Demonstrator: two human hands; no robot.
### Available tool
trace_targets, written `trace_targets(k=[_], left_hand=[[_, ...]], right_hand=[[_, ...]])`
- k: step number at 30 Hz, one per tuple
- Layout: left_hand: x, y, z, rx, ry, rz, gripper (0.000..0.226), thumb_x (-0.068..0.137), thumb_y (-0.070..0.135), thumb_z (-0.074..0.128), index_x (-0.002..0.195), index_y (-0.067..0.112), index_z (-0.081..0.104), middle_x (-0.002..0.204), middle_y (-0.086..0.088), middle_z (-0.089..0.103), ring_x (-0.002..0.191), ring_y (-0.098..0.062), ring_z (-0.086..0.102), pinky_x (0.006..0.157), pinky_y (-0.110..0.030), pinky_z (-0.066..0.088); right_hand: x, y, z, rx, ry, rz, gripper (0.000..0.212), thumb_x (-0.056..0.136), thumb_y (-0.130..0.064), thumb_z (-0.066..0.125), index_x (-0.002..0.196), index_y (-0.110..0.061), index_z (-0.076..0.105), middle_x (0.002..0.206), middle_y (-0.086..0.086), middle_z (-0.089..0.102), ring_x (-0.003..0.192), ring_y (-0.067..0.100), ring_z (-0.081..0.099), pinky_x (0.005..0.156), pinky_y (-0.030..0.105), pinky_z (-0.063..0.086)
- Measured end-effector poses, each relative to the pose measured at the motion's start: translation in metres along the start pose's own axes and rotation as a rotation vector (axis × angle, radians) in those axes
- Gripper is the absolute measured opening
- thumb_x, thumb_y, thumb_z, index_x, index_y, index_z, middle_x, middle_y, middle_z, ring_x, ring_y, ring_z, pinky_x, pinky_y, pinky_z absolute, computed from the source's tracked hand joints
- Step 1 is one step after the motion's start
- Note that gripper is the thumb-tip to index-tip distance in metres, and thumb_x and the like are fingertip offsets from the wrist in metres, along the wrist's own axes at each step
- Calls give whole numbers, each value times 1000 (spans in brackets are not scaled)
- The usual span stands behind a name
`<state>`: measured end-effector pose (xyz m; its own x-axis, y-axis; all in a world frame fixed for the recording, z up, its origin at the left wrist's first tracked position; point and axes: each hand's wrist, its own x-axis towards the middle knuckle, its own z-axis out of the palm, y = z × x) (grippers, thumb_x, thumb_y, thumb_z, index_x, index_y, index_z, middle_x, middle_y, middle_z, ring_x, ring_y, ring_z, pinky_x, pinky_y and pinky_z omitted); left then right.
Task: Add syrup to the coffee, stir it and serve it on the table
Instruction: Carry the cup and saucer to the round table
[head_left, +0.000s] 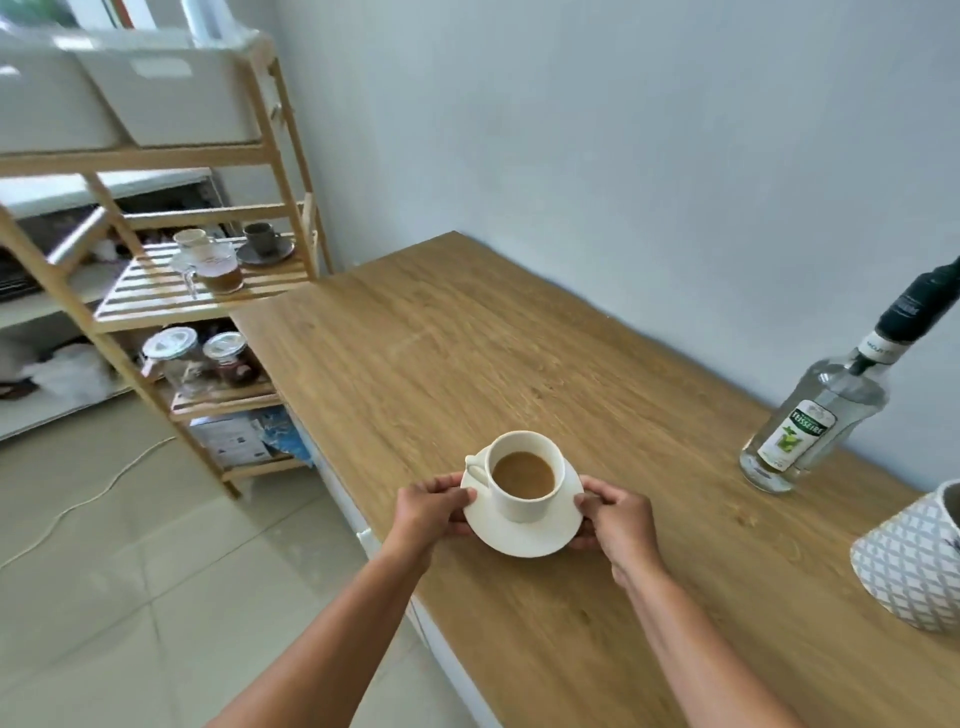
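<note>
A white cup (524, 499) of light brown coffee stands on a white saucer (519, 538), its handle pointing left. My left hand (434, 512) grips the saucer's left rim and my right hand (613, 519) grips its right rim, over the near part of the wooden table (519, 353). I cannot tell whether the saucer rests on the wood. A clear syrup bottle (810, 421) with a green-and-white label and a dark pump top stands at the right by the wall. No spoon is visible.
A white vessel with a grey lattice pattern (909, 561) sits at the table's right edge. Left of the table stands a wooden shelf rack (208, 291) holding a glass jug, cups, jars and white bins. Tiled floor lies at lower left.
</note>
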<state>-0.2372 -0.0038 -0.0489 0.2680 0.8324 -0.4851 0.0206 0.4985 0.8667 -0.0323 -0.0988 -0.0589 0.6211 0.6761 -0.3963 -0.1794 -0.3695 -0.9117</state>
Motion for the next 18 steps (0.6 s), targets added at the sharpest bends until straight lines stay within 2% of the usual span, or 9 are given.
trace_targets(k=[3,6,12,18], left_hand=[[-4,6,-39,-28,64,9,14,84,-2,71,96,6,73,70,-9,78,60,-19,75,48,-26,58],[-11,11,-85,-37,131,33,15,83,1,74,96,7,74,75,-12,79,65,-23,76,52,-26,59],[-33,14,-172,-90,218,66,15,85,0,71,99,5,74,83,-18,75,61,-21,73,53,-29,61],[-63,16,-274,-158,301,93,13,86,-1,69,92,9,74,78,-13,76,57,-19,71,52,-28,60]], right_hand=[[-7,-6,36,-23,-73,-22,28,91,1,59,115,-8,70,84,14,75,57,23,67,47,30,54],[-18,-11,77,-51,-140,-40,26,91,1,59,110,-10,71,80,11,75,56,23,69,47,34,57],[-53,-16,162,-114,-242,-78,27,90,1,60,112,-9,71,82,12,74,54,21,67,45,30,55],[-100,-13,256,-185,-373,-106,28,91,0,58,116,-7,69,78,11,73,52,21,67,50,33,57]])
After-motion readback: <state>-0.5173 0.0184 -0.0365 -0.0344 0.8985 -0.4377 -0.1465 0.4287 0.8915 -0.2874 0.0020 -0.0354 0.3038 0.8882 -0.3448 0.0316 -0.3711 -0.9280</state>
